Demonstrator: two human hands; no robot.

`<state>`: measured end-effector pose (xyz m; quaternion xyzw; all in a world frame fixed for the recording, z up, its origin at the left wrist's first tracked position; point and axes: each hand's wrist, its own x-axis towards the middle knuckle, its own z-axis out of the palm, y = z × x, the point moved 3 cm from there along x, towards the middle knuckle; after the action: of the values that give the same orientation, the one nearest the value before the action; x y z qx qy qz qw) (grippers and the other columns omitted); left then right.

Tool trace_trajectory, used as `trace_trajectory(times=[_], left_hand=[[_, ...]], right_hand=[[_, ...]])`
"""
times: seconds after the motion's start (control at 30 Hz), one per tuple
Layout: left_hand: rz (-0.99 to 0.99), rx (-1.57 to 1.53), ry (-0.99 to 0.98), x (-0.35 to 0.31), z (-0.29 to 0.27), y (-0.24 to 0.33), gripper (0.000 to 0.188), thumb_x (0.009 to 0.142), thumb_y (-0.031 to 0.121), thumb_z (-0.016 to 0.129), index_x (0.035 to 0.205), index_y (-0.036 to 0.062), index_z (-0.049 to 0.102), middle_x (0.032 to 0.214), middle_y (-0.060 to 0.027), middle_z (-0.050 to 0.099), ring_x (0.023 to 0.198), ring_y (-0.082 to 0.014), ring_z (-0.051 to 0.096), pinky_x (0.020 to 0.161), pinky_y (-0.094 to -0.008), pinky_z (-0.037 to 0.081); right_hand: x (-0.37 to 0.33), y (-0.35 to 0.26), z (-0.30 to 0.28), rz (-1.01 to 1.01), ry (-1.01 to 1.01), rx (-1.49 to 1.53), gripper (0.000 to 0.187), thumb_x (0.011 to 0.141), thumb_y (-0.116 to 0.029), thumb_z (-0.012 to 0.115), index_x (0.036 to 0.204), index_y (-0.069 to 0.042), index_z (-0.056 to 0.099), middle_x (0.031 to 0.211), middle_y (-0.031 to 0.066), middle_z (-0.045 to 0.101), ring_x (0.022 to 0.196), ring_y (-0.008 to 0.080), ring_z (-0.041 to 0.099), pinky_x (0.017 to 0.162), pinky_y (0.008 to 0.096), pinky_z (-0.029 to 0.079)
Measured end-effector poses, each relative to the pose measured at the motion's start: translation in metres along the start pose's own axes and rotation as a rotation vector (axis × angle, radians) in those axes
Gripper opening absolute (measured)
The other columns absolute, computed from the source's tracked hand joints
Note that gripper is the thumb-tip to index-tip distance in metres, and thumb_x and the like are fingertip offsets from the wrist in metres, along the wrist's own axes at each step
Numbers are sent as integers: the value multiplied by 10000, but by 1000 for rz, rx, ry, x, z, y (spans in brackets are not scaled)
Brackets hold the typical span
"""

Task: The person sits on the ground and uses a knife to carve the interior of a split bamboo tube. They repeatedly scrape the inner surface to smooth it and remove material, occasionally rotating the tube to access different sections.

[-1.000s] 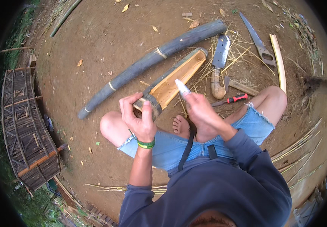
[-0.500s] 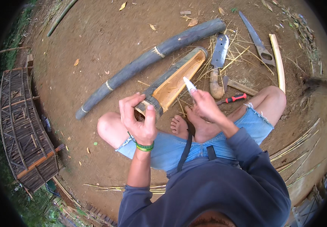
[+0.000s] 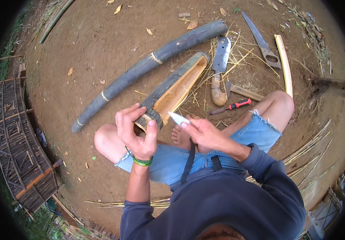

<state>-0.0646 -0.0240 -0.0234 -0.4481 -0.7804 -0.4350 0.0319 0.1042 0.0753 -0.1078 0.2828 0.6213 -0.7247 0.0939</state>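
Observation:
My left hand is wrapped round the near end of a dark bamboo section, its thumb and fingers on either side of the rim. A long opening cut along the side of this section shows the pale inside. In my right hand is a knife with a pale, short blade pointing left. The knife tip is by the near end of the opening; whether it touches the bamboo I cannot tell. My right fingers close round the handle and hide it.
Beyond lies a long bamboo pole. To the right are a cleaver, a wooden-handled tool, a red-and-black-handled chisel, a handsaw and a split bamboo strip. Thin strips litter the ground. A bamboo rack stands left.
My right hand has drawn the knife back toward me, from beside the middle of the opening to its near end. The left hand keeps its hold, and the whole view has shifted slightly.

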Motion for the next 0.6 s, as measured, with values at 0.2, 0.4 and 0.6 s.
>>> trace_trajectory(times=[0.2,0.4,0.6], left_hand=[[-35,-38,36,-4,-4,-7,319,746,178,709,999,-14,673,1013,-212,661,988,-355,634,892,-431,477],[-23,6,24,-9,-4,-6,330,733,175,709,1000,-15,674,1002,-207,658,985,-356,628,874,-437,476],[21,19,-28,-13,-6,-4,356,750,227,715,1013,-9,676,1044,-210,666,978,-341,614,883,-428,464]], right_hand=[[0,0,17,-178,-24,-207,415,1096,-338,444,1249,-5,639,832,94,706,878,221,706,1132,486,306],[26,25,-6,28,79,295,353,1086,-330,496,964,-35,646,671,3,552,665,109,542,625,307,441],[6,5,9,-260,31,-180,414,1091,-373,484,966,-19,661,655,-21,576,683,137,586,702,356,513]])
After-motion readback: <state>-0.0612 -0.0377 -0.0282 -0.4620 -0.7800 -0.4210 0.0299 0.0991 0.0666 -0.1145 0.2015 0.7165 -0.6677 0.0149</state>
